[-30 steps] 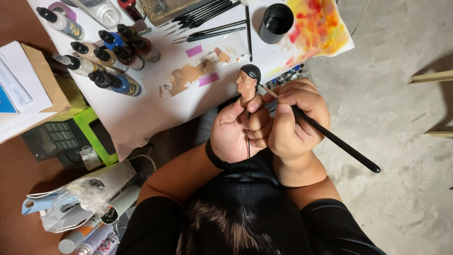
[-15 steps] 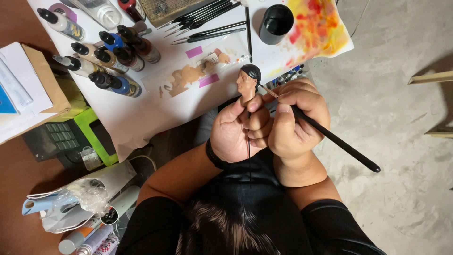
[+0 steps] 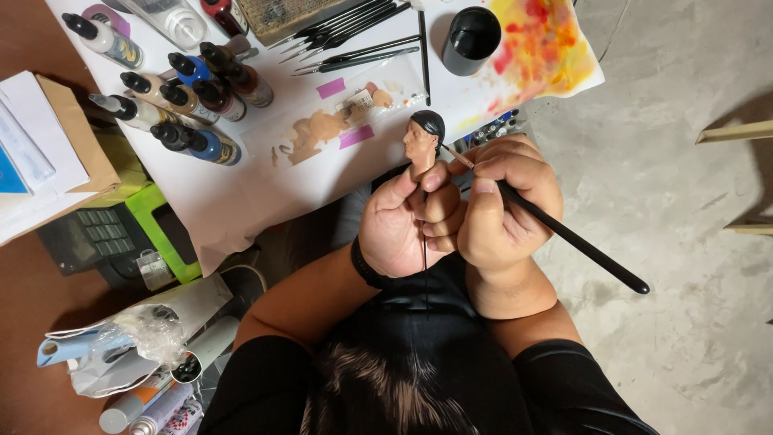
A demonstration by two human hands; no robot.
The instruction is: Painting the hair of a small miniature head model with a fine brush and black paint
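Flesh-toned, the head (image 3: 422,143) with its dark hair stood on a thin rod, gripped in the closed left hand (image 3: 403,221) just off the table (image 3: 241,193) edge. The right hand (image 3: 503,205), also closed, pinched a black brush (image 3: 564,234), tip touching the head. Bottles (image 3: 181,97) stood well apart.

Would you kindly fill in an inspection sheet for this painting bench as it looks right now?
Surface: white paper sheet with skin-tone paint smears.
Job's things: miniature head on a rod; thin paintbrush, tip at the head.
Clutter: dropper paint bottles, spare brushes, black cup, stained paper, calculator.
Hands: left hand grips the rod; right hand holds the brush.
Cables: nothing seen.
Surroundings: grey concrete floor.
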